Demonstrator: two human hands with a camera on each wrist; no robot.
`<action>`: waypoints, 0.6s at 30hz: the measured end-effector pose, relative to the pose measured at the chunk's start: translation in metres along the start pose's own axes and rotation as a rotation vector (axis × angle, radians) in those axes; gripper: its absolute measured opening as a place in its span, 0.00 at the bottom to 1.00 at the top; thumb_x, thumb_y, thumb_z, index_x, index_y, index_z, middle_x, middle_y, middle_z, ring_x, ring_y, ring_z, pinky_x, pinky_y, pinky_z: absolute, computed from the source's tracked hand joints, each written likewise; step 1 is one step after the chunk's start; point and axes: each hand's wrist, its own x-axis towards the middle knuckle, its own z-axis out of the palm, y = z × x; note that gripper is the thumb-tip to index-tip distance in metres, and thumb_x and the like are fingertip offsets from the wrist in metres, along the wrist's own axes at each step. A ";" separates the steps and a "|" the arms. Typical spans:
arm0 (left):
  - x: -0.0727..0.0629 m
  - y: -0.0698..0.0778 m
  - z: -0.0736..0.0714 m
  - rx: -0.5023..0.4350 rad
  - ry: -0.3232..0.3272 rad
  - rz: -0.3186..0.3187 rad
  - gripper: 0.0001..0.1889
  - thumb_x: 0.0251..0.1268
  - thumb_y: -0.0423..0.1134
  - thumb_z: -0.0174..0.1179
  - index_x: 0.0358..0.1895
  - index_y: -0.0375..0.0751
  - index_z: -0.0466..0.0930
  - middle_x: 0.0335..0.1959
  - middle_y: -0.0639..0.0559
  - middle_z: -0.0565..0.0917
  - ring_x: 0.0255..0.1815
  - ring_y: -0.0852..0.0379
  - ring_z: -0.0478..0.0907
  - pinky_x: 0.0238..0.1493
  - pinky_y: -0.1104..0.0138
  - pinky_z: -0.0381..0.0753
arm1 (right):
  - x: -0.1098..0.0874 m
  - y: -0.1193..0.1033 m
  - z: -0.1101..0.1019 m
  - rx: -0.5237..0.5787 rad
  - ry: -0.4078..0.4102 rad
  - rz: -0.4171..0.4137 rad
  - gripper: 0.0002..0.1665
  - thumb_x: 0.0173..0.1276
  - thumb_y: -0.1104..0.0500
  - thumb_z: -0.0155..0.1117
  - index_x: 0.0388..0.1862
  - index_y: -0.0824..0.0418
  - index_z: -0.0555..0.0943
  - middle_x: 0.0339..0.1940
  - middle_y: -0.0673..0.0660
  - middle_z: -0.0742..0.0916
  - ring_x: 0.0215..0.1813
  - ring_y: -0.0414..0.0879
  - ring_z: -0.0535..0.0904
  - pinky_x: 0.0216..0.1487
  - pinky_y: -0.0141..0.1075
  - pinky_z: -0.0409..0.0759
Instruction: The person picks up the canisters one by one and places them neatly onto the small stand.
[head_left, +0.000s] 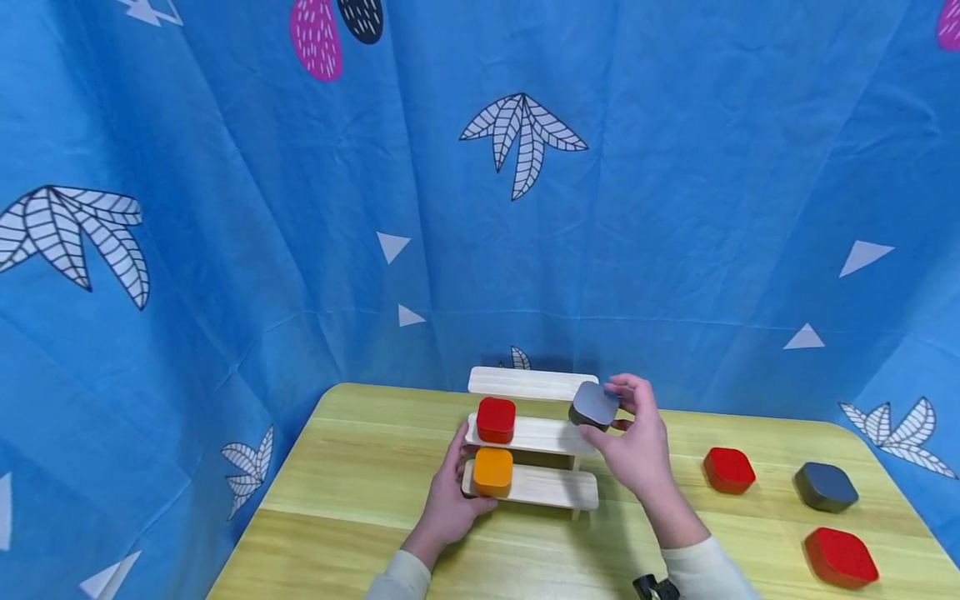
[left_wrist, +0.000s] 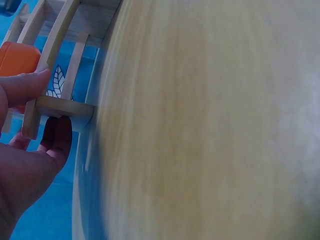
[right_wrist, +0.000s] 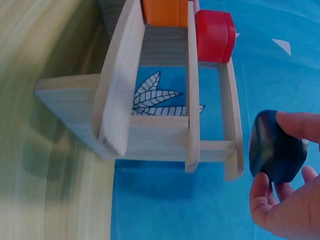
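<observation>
Backing it all, a blue cloth (head_left: 675, 208)

From where I stand, the table (head_left: 352, 517) bears a tiered stand (head_left: 551, 487). The left hand (head_left: 450, 504) grips the stand's left end, thumb in front, presumably steadying it. The right hand (head_left: 636, 450), raised, pinches a dark block (head_left: 595, 403) near the stand's upper right end, probably to leave its underside free. A red block (head_left: 496, 419) and an orange block (head_left: 492, 472) sit on the stand's left; three more blocks (head_left: 729, 471) lie to its right.
</observation>
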 end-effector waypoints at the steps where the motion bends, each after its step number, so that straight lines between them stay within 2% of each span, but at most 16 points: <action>1: 0.000 0.000 0.000 -0.001 0.000 0.002 0.66 0.43 0.17 0.74 0.80 0.70 0.46 0.68 0.52 0.69 0.68 0.46 0.66 0.68 0.49 0.66 | 0.000 -0.001 0.002 0.006 0.000 0.001 0.47 0.47 0.76 0.79 0.64 0.62 0.67 0.59 0.61 0.80 0.57 0.54 0.75 0.47 0.44 0.77; 8: 0.001 -0.003 0.000 -0.002 0.001 0.008 0.66 0.43 0.17 0.74 0.80 0.69 0.46 0.68 0.52 0.70 0.69 0.46 0.66 0.69 0.47 0.64 | 0.004 -0.006 0.011 0.047 -0.006 0.005 0.45 0.47 0.78 0.77 0.63 0.62 0.67 0.60 0.61 0.80 0.56 0.55 0.76 0.48 0.49 0.76; 18: -0.001 0.000 -0.001 -0.002 -0.003 0.005 0.67 0.43 0.17 0.74 0.79 0.75 0.45 0.67 0.53 0.70 0.68 0.47 0.67 0.68 0.47 0.65 | 0.010 -0.008 0.021 0.056 -0.021 0.002 0.44 0.48 0.77 0.77 0.63 0.61 0.68 0.60 0.60 0.80 0.56 0.56 0.75 0.48 0.50 0.76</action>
